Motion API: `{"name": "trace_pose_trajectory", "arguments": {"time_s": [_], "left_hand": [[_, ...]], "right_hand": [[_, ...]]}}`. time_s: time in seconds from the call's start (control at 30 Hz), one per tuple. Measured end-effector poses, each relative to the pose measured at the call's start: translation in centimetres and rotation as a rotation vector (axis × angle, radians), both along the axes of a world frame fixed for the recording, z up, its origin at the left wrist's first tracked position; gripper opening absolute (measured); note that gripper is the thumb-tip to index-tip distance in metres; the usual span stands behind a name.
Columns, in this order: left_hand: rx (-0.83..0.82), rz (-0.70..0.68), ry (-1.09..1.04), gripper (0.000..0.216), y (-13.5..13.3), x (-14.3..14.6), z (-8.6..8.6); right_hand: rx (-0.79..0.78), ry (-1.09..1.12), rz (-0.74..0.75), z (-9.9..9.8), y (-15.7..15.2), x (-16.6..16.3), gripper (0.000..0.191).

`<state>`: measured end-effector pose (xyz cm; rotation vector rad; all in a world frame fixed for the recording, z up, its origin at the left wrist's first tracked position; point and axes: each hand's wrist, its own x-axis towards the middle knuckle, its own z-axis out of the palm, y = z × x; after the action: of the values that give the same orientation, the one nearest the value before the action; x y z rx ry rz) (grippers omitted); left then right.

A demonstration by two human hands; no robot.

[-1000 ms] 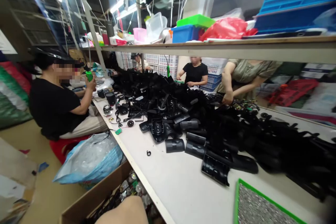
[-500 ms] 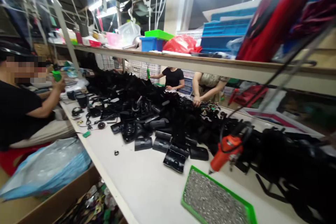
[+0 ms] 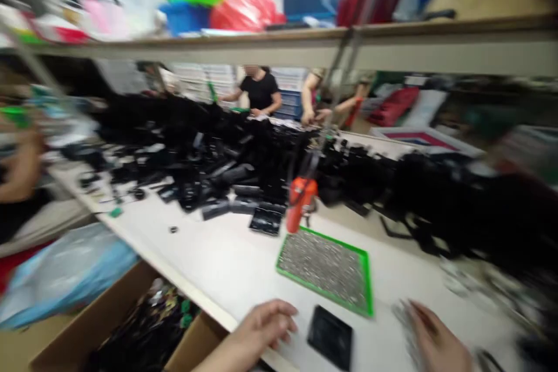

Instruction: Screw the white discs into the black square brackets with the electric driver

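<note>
My left hand point(image 3: 268, 325) hovers over the front edge of the table, its fingers loosely bent and apart, with nothing in them. Just to its right lies a flat black plastic piece point(image 3: 331, 337), untouched. On the far side of that piece, my right hand point(image 3: 440, 340) is blurred, its fingers bent around a greyish, see-through strip point(image 3: 407, 328) whose kind I cannot make out. Beyond both hands sits a green tray point(image 3: 369, 285) full of small metal screws point(image 3: 322, 267). An orange power screwdriver point(image 3: 300, 203) hangs upright at the tray's far left corner.
Black plastic housings point(image 3: 231, 177) are heaped along the table point(image 3: 209, 256). Pale loose parts point(image 3: 457, 279) lie at the right. A cardboard box point(image 3: 104, 308) of parts and a blue bag point(image 3: 65, 279) stand at the left. A shelf point(image 3: 261, 49) crosses above. Other people work nearby.
The view has swung right and down. Both my hands have come into sight, along with the flat black piece. The screwdriver now hangs more upright.
</note>
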<state>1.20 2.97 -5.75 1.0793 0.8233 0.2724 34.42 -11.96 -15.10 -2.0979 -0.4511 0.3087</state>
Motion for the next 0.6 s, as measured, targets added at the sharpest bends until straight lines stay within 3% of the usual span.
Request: {"name": "trace_pose_trajectory", "arguments": {"time_s": [0.07,0.2,0.4,0.6], "left_hand": [[0.154,0.034,0.091,0.048,0.7,0.6,-0.4],[0.288,-0.06,0.111,0.045,2.1,4.3,-1.3],[0.324,-0.225,0.066,0.061,0.5,10.1,-2.2],[0.255,-0.252,0.053,0.059,-0.1,10.4,-3.4]], "right_hand": [[0.134,0.04,-0.09,2.9,0.1,-1.3,0.055],[0.386,0.427,0.004,6.1,1.9,-4.6,0.057],[0.55,0.642,0.108,6.1,2.5,-10.5,0.049],[0.518,0.678,0.115,5.4,2.8,-12.7,0.049]]}}
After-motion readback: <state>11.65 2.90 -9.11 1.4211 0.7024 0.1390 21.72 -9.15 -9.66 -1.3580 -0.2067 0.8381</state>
